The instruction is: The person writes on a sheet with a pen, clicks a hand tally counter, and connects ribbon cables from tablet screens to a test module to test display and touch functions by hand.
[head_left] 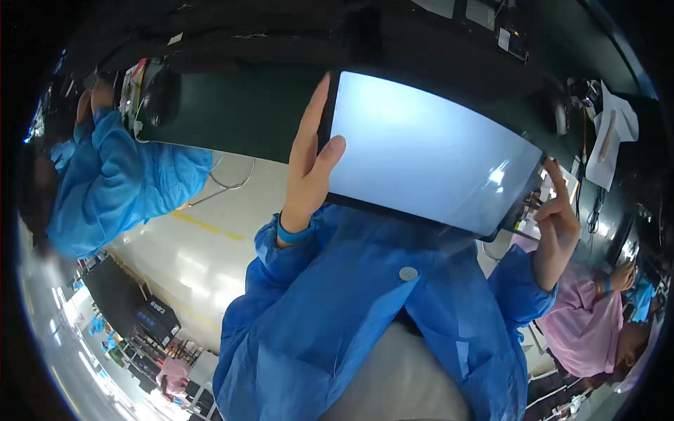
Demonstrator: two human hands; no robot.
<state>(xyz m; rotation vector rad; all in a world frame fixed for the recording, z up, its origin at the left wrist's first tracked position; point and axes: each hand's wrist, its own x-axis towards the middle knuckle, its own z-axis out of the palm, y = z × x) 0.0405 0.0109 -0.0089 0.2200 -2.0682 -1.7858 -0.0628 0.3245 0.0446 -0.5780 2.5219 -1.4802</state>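
Observation:
A flat rectangular display panel (pixel 428 151) with a bright, pale bluish-white face and a dark border is held up in front of my chest, tilted down toward the right. My left hand (pixel 309 165) grips its left edge, with the thumb over the front and the fingers stretched along the side. At the right edge, my right hand (pixel 558 221) holds the panel near its corner, one finger pointing up and the others bent. The fingers behind the panel are hidden. A light glint shows on the lower right of its face.
Behind the panel runs a dark green work surface (pixel 225 105) with a black computer mouse (pixel 161 97) at its left. White paper (pixel 612 137) and cables lie at the right. A co-worker in blue (pixel 126 175) sits left, another in pink (pixel 579 323) right. A black bin (pixel 151 319) stands lower left.

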